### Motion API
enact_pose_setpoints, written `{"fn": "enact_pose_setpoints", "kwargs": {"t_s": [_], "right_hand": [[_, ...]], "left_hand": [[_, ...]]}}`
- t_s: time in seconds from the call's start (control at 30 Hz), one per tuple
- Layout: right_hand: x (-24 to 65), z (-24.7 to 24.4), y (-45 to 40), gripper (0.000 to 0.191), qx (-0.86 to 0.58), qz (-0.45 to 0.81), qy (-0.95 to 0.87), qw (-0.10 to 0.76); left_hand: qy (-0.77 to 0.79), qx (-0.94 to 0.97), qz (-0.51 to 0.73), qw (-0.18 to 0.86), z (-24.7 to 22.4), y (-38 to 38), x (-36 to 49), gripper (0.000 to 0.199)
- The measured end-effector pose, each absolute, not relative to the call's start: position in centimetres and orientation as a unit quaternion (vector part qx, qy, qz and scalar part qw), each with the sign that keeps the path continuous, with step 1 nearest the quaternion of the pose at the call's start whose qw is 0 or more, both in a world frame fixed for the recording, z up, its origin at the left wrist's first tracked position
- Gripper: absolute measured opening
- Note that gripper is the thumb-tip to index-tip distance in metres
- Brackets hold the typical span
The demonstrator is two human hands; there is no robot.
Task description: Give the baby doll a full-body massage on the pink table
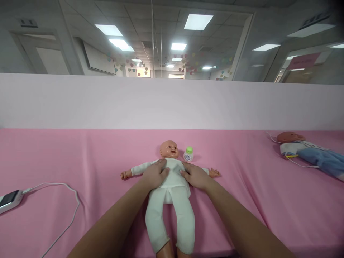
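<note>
A baby doll in a white cloth body lies on its back on the pink sheet, arms spread and head toward the far wall. Flat against the left side of its chest rests my left hand, fingers stretched out. My right hand lies on the other side of the chest, its fingers extended and the thumb apart. Neither hand grips anything. Beside the doll's head, just beyond my right hand, stands a small clear bottle with a green cap.
At the right, a second doll in blue and white clothing lies with a thin white cord and a yellow piece on it. A white device with a dark screen sits at the left, its cable trailing forward. A low white wall borders the far edge.
</note>
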State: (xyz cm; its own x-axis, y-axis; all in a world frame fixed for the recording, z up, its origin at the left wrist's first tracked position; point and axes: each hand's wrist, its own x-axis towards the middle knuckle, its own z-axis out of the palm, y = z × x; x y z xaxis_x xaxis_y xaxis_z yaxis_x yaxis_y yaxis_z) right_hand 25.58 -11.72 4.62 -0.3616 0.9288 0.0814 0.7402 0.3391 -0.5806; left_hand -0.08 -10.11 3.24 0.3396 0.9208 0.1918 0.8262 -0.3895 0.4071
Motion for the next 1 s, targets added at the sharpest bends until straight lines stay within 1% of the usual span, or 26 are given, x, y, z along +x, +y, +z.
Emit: {"fn": "enact_pose_setpoints", "kwargs": {"t_s": [0.07, 0.17, 0.23, 0.3, 0.37, 0.43, 0.47, 0.53, 0.67, 0.83, 0.93, 1.0], "right_hand": [[25.4, 4.9, -12.1, 0.053, -0.531, 0.226, -0.791, 0.203], [24.6, 5.7, -13.6, 0.059, -0.544, 0.174, -0.799, 0.189], [23.7, 6.7, -15.3, 0.064, -0.516, 0.151, -0.822, 0.186], [22.9, 7.8, -17.4, 0.064, -0.422, 0.186, -0.865, 0.196], [22.1, 8.8, -19.3, 0.060, -0.272, 0.276, -0.906, 0.170], [21.5, 9.3, -20.3, 0.060, -0.194, 0.326, -0.914, 0.142], [21.2, 9.2, -20.5, 0.062, -0.184, 0.332, -0.916, 0.128], [21.0, 8.6, -19.8, 0.068, -0.216, 0.306, -0.920, 0.111], [21.3, 6.4, -16.2, 0.088, -0.315, 0.225, -0.918, 0.090], [22.8, 4.8, -11.7, 0.084, -0.410, 0.192, -0.887, 0.093], [23.8, 4.6, -10.9, 0.087, -0.467, 0.192, -0.857, 0.105], [24.4, 4.7, -11.1, 0.084, -0.503, 0.195, -0.834, 0.113]], "left_hand": [[0.570, 0.790, 0.200, 0.107, 2.9, -9.8, -0.9, 0.064], [0.579, 0.785, 0.199, 0.099, 2.5, -9.4, -1.7, 0.063], [0.570, 0.791, 0.202, 0.097, 2.2, -9.1, -1.9, 0.063], [0.563, 0.795, 0.205, 0.094, 2.0, -9.0, -1.8, 0.063], [0.561, 0.797, 0.206, 0.089, 1.8, -8.9, -1.7, 0.061], [0.563, 0.797, 0.205, 0.083, 1.8, -9.0, -1.6, 0.060], [0.566, 0.795, 0.204, 0.081, 1.8, -9.0, -1.6, 0.059], [0.566, 0.794, 0.205, 0.083, 1.8, -9.0, -1.5, 0.059], [0.560, 0.797, 0.209, 0.088, 1.8, -9.0, -1.3, 0.058], [0.570, 0.790, 0.211, 0.086, 1.6, -9.0, -1.0, 0.058], [0.568, 0.789, 0.218, 0.088, 1.7, -9.2, -0.9, 0.058], [0.568, 0.787, 0.221, 0.093, 1.8, -9.4, -0.9, 0.058]]}}
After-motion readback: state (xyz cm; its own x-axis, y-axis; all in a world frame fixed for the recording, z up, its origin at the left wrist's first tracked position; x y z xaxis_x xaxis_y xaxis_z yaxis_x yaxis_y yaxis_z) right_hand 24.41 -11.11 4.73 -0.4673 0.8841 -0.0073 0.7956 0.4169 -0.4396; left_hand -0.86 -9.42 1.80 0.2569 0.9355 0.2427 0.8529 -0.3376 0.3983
